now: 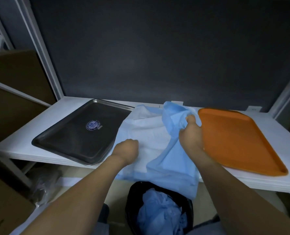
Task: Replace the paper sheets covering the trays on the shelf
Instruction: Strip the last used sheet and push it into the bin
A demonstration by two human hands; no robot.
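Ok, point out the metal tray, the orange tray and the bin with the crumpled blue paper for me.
metal tray (76, 133): head view, on its flat dark bottom.
orange tray (239, 139): head view, on its bare flat bottom.
bin (132, 197): head view, on its black left rim, below the shelf edge.

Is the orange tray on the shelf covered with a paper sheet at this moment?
No, the orange tray lies bare; the blue sheet is bunched beside it in the right hand.
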